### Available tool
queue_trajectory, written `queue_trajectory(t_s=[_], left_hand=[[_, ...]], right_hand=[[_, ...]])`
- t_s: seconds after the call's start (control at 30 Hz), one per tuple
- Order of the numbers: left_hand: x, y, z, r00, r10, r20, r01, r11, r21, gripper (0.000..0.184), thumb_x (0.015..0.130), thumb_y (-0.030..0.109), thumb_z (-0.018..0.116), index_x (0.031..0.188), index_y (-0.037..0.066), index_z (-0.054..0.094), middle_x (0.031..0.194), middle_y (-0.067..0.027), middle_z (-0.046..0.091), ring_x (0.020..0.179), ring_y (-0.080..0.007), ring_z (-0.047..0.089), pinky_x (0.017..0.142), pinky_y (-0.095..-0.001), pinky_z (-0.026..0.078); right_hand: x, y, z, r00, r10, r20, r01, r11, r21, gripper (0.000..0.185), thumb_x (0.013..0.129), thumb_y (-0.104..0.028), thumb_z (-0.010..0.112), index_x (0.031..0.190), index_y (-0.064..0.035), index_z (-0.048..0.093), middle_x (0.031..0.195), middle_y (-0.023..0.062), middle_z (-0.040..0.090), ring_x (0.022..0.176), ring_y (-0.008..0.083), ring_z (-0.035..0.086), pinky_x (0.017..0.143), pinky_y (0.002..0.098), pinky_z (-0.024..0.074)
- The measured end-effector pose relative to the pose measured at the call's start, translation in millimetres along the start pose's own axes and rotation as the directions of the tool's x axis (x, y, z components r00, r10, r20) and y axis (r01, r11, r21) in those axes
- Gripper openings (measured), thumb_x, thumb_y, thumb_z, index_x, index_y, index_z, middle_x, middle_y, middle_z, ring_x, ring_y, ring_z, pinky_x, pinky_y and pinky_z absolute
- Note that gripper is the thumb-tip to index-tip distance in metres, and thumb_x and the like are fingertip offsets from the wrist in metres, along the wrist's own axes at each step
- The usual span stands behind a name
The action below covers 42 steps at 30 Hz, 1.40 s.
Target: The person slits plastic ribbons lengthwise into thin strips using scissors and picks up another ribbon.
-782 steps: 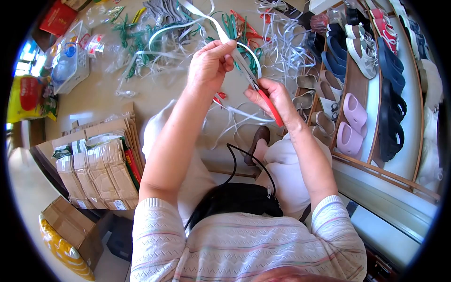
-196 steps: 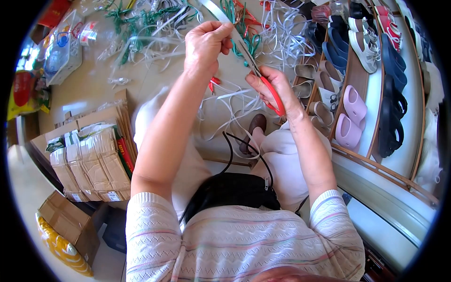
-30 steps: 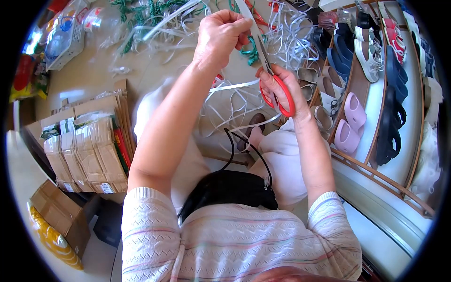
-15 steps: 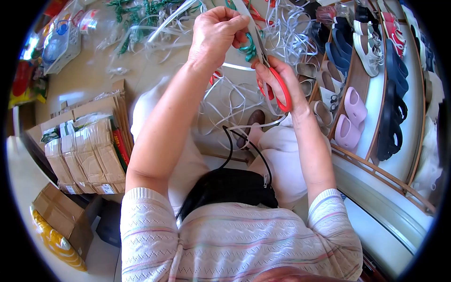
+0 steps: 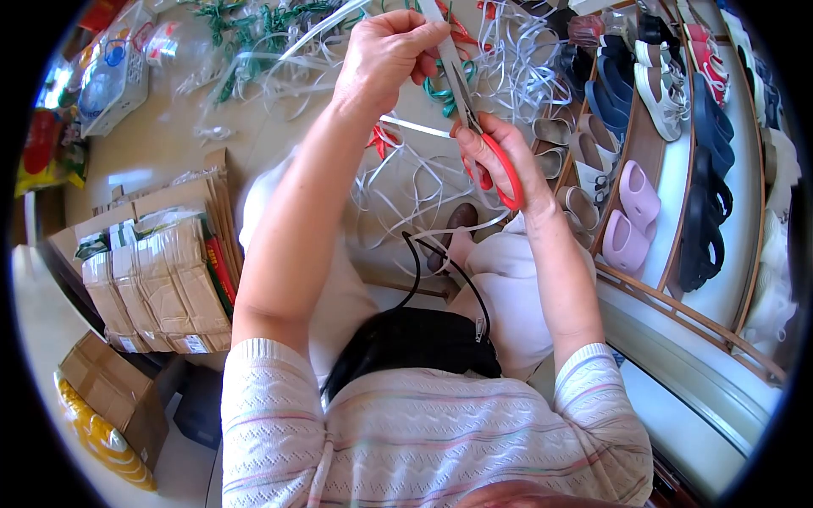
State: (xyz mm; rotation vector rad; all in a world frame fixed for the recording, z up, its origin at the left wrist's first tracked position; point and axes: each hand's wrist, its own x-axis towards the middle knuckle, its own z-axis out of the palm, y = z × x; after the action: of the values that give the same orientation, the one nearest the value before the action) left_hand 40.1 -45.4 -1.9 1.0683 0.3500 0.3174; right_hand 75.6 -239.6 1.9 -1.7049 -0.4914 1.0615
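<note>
My left hand (image 5: 388, 59) is raised at the top middle, fingers closed in a pinch on a white plastic strip (image 5: 431, 10). Beside its fingertips are the blades of a pair of scissors (image 5: 505, 174) with red handles. My right hand (image 5: 514, 151) grips those handles, and the blades point up and slightly left. Another length of white strip (image 5: 423, 127) runs to the right hand's fingers. Whether the blades touch the pinched strip I cannot tell. Below and behind both hands, loose white strips (image 5: 406, 182) lie tangled on the floor around a brown shoe (image 5: 461, 218).
To the right, a slanted rack holds pink clogs (image 5: 628, 241), dark sandals (image 5: 701, 224) and white sneakers (image 5: 659, 102). Flattened cardboard (image 5: 152, 284) stands at left, near a white basket (image 5: 114, 93). Green strings (image 5: 246, 42) lie at the back. A black bag (image 5: 415, 343) rests on my lap.
My right hand and the scissors have shifted slightly downward, and the blades now show more clearly. The left hand has moved very little and keeps its pinch.
</note>
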Motion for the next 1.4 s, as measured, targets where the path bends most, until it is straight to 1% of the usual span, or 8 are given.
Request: queue_trajectory(t_s=[0.3, 0.4, 0.7, 0.9, 1.0, 1.2, 1.3, 1.4], left_hand=[[-4.9, -4.4, 4.9, 0.996, 0.057, -0.072, -0.057, 0.998, -0.007, 0.016, 0.078, 0.014, 0.064, 0.072, 0.003, 0.056, 0.061, -0.0035, 0.056, 0.049, -0.0094, 0.052, 0.044, -0.0217, 0.039], [-4.6, -5.0, 3.6, 0.996, 0.061, -0.071, -0.062, 0.998, -0.013, 0.015, 0.078, 0.014, 0.064, 0.073, 0.003, 0.056, 0.061, -0.0037, 0.056, 0.049, -0.0095, 0.052, 0.044, -0.0217, 0.039], [-7.9, -7.2, 8.3, 0.995, 0.041, -0.093, -0.04, 0.999, 0.018, 0.013, 0.078, 0.013, 0.064, 0.074, 0.002, 0.057, 0.06, -0.0035, 0.056, 0.048, -0.0095, 0.052, 0.043, -0.0214, 0.039], [-11.6, -5.6, 10.2, 0.996, 0.002, -0.094, 0.0, 1.0, 0.024, 0.013, 0.077, 0.013, 0.064, 0.073, 0.002, 0.058, 0.059, -0.003, 0.055, 0.05, -0.0089, 0.051, 0.045, -0.0216, 0.039], [-3.2, -3.2, 3.9, 0.991, 0.036, -0.128, -0.036, 0.999, 0.006, 0.012, 0.077, 0.012, 0.064, 0.073, 0.002, 0.058, 0.059, -0.0029, 0.054, 0.05, -0.0095, 0.051, 0.046, -0.0215, 0.039], [-10.0, -7.6, 11.6, 0.992, 0.016, -0.122, -0.019, 0.999, -0.027, 0.011, 0.076, 0.011, 0.065, 0.073, 0.002, 0.058, 0.059, -0.0025, 0.054, 0.05, -0.0097, 0.051, 0.046, -0.021, 0.039], [-11.3, -8.7, 10.9, 0.99, -0.011, -0.142, -0.001, 0.996, -0.084, 0.012, 0.076, 0.011, 0.065, 0.074, 0.002, 0.058, 0.061, -0.0025, 0.055, 0.05, -0.0096, 0.051, 0.046, -0.0207, 0.039], [-7.6, -7.0, 4.4, 0.991, -0.038, -0.125, 0.028, 0.996, -0.081, 0.013, 0.076, 0.012, 0.066, 0.075, 0.002, 0.059, 0.062, -0.0025, 0.055, 0.05, -0.0091, 0.05, 0.045, -0.0206, 0.038]], right_hand=[[-1.0, -5.0, 5.9, 0.999, -0.038, -0.031, 0.039, 0.999, 0.028, 0.027, 0.085, -0.032, 0.056, 0.092, -0.0063, 0.054, 0.061, -0.004, 0.045, 0.048, 0.0033, 0.038, 0.042, 0.0177, 0.0282], [-0.9, -4.1, 5.4, 0.996, -0.038, -0.075, 0.032, 0.997, -0.077, 0.026, 0.084, -0.032, 0.058, 0.089, -0.0074, 0.054, 0.062, -0.0051, 0.045, 0.049, 0.0026, 0.038, 0.043, 0.0173, 0.028], [1.4, -3.7, 6.3, 0.978, -0.156, -0.141, 0.138, 0.982, -0.131, 0.028, 0.08, -0.028, 0.065, 0.082, -0.0007, 0.057, 0.065, -0.0051, 0.048, 0.059, 0.0039, 0.039, 0.053, 0.0191, 0.0346], [4.1, 2.0, 0.7, 0.985, -0.103, -0.139, 0.079, 0.983, -0.168, 0.026, 0.079, -0.026, 0.065, 0.079, -0.0015, 0.058, 0.065, -0.0052, 0.048, 0.06, 0.0039, 0.038, 0.054, 0.0194, 0.035], [0.9, 3.8, 3.7, 0.984, -0.153, -0.091, 0.136, 0.975, -0.175, 0.024, 0.082, -0.03, 0.061, 0.084, -0.0071, 0.054, 0.054, -0.0071, 0.041, 0.045, 0.0015, 0.036, 0.04, 0.0176, 0.0268], [6.7, 6.7, 9.4, 0.974, -0.181, -0.137, 0.17, 0.982, -0.084, 0.022, 0.083, -0.029, 0.06, 0.084, -0.0074, 0.054, 0.053, -0.0067, 0.042, 0.042, 0.0022, 0.036, 0.038, 0.0183, 0.0267], [3.5, -4.2, 9.8, 0.987, -0.078, -0.141, 0.07, 0.996, -0.062, 0.026, 0.08, -0.025, 0.065, 0.072, -0.0029, 0.053, 0.064, -0.0055, 0.045, 0.059, 0.0033, 0.037, 0.051, 0.0191, 0.0322], [4.0, 4.9, 4.4, 0.99, -0.112, -0.09, 0.094, 0.978, -0.184, 0.024, 0.083, -0.031, 0.06, 0.083, -0.0077, 0.054, 0.056, -0.0064, 0.042, 0.045, 0.0021, 0.037, 0.039, 0.0177, 0.028]])
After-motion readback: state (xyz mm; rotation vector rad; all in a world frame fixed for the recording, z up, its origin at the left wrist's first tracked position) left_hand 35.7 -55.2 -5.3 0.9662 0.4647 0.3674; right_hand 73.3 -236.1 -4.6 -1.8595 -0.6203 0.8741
